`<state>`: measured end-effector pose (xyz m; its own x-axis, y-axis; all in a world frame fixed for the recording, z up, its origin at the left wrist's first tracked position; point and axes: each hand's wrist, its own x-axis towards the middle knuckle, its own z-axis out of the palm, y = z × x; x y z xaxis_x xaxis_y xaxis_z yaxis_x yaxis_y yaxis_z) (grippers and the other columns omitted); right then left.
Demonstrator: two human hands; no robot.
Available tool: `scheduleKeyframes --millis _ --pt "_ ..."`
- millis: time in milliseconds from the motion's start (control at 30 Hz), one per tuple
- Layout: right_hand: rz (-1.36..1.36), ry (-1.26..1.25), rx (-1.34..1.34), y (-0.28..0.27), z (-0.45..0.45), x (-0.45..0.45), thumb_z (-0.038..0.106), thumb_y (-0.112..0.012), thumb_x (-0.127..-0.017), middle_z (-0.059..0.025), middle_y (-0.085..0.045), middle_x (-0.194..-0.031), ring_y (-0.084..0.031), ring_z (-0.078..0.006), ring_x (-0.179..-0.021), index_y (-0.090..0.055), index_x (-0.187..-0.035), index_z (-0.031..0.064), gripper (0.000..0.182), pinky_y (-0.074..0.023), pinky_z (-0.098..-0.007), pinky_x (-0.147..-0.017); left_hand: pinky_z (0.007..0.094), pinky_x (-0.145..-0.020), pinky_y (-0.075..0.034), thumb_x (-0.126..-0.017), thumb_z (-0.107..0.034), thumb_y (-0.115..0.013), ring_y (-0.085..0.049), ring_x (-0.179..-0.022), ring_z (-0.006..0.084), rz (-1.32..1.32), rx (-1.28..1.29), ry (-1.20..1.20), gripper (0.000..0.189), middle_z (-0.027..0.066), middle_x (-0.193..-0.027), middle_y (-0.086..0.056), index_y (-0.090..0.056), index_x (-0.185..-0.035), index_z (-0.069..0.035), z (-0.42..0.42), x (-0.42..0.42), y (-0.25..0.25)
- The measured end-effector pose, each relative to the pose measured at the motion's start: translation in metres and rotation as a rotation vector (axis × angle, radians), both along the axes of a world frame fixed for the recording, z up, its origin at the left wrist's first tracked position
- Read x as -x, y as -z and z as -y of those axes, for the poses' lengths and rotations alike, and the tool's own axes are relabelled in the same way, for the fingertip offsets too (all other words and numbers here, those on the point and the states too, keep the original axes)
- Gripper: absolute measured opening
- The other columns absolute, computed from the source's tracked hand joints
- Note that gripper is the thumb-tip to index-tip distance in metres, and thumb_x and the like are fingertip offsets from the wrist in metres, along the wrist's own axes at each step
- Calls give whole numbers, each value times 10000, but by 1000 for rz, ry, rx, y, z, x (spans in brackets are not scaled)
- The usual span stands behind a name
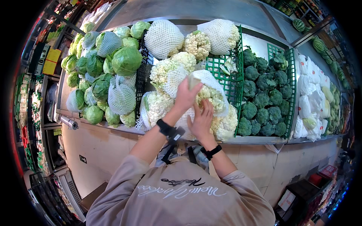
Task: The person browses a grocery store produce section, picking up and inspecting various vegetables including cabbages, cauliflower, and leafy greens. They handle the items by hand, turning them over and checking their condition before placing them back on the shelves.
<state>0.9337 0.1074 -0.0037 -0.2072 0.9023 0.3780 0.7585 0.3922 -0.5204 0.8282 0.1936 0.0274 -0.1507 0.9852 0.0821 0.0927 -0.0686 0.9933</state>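
Note:
A cauliflower (212, 97) with a white foam net (213, 79) partly round it is tilted above the pile before me. My left hand (185, 94) grips it at the pale stem end, thumb over the top. The fingers of my right hand (202, 117) are apart and lie against its near florets; the thumb stands away. Underneath and around are more cauliflowers (159, 106), some bare and some in foam nets. Two netted heads (163, 38) lie at the back of the pile, with a bare cauliflower (197, 45) between them.
Left of a black crate wall (140, 76) are cabbages (127, 60), several in nets. A green plastic crate (220, 63) holds loose leaf trimmings (228, 67). Broccoli (261, 99) fills the bay to the right, beside white-bagged vegetables (308, 93). A metal edge (260, 139) runs along the front.

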Motion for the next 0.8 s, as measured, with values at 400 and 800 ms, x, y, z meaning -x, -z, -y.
scheduleKeyframes --millis 400,800 --pt "-419 112 198 -19 -151 -117 71 -669 -700 -151 -577 -1010 -592 -283 -885 -591 -964 6 283 -490 -339 -742 368 -526 -405 -787 -287 -651 -501 -537 244 -257 -48 -27 331 151 -602 -527 -505 -833 7 -6 -23 22" --pt "854 0 610 110 -301 -97 149 -829 -582 -216 -178 -1400 -283 -469 -1249 -287 -1325 129 920 -442 -566 -890 234 -542 -367 -887 -210 -536 -434 -642 63 39 400 -488 163 -9 -742 -486 -513 -915 -51 147 127 51"
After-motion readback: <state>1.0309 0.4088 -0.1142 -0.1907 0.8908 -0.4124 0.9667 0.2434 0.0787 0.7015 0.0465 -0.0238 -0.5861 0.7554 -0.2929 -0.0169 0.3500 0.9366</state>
